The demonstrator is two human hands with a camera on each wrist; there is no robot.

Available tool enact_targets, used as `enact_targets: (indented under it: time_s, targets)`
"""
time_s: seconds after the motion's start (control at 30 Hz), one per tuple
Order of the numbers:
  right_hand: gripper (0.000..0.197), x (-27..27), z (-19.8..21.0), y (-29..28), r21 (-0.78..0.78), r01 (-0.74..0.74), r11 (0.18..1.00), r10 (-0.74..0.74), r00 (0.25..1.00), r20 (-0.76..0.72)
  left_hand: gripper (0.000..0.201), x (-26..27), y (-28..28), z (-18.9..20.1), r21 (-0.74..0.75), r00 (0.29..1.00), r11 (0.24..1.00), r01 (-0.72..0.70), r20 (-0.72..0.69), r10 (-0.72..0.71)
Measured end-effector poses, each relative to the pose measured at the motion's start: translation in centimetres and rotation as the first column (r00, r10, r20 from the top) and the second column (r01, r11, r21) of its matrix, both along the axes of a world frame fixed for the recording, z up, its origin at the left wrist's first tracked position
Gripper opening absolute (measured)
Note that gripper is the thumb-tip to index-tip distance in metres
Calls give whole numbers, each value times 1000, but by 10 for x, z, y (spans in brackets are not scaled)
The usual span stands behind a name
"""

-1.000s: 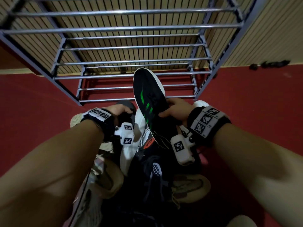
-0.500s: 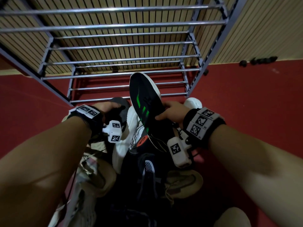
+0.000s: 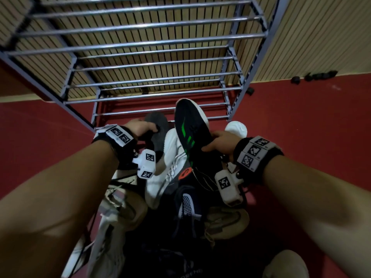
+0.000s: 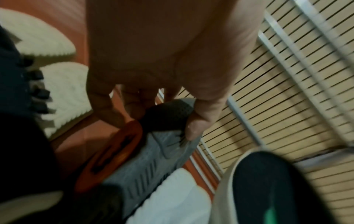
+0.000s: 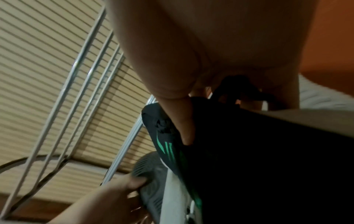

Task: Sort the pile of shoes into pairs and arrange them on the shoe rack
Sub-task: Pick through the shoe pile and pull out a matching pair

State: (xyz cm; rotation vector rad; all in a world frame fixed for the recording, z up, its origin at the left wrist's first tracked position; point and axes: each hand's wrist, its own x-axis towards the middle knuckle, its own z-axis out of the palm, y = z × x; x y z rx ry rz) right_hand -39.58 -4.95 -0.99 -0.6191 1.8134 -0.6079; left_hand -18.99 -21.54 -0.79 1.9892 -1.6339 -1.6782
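A pile of shoes (image 3: 186, 207) lies on the red floor in front of the grey metal shoe rack (image 3: 140, 63). My right hand (image 3: 217, 142) grips a black shoe with green stripes and a white sole (image 3: 189, 125) (image 5: 258, 151), tilted up with its toe toward the rack. My left hand (image 3: 140, 128) (image 4: 153, 106) holds a grey shoe with a ribbed sole and an orange patch (image 3: 155, 127) (image 4: 153, 151), thumb pressed on its edge. A white sneaker (image 3: 172, 157) lies between the two.
Beige sneakers (image 3: 226, 219) and a black mesh shoe (image 3: 186, 205) sit lower in the pile. A white shoe toe (image 3: 236, 128) shows behind my right hand. The rack's bar shelves hold nothing. Small dark objects (image 3: 317, 75) lie along the slatted wall.
The view has shifted slightly. My left hand has closed further onto the grey shoe and raised it a little. The right hand still holds the black shoe in about the same place.
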Motion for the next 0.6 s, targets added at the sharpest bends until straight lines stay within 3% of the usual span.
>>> enact_targets:
  time_s: [0.13, 0.23, 0.3, 0.37, 0.43, 0.5, 0.6]
  targets:
    - [39, 5, 4, 14, -27, 39, 999, -39, 999, -32, 43, 18, 18, 34, -69, 997, 998, 2, -75, -7]
    - [18, 6, 12, 19, -51, 85, 995, -89, 992, -93, 45, 17, 39, 61, -111, 988, 994, -3, -151, -14]
    - [29, 5, 21, 22, -58, 64, 996, -71, 989, -128, 47, 17, 57, 77, -207, 984, 978, -4, -174, -33]
    - [21, 4, 34, 22, -71, 55, 996, -62, 993, -104, 44, 22, 72, 88, -362, 981, 931, 55, -155, -118]
    - [19, 5, 46, 25, -83, 56, 995, -63, 994, -84, 35, 26, 92, 92, -544, 959, 804, 241, 5, -284]
    - [41, 5, 48, 27, -71, 11, 997, -18, 995, -98, 29, 30, 114, 81, -596, 890, 664, 451, 248, -383]
    - [52, 11, 50, 39, -12, -80, 997, 76, 982, -174, 29, 45, 153, 48, -531, 813, 616, 582, 395, -427]
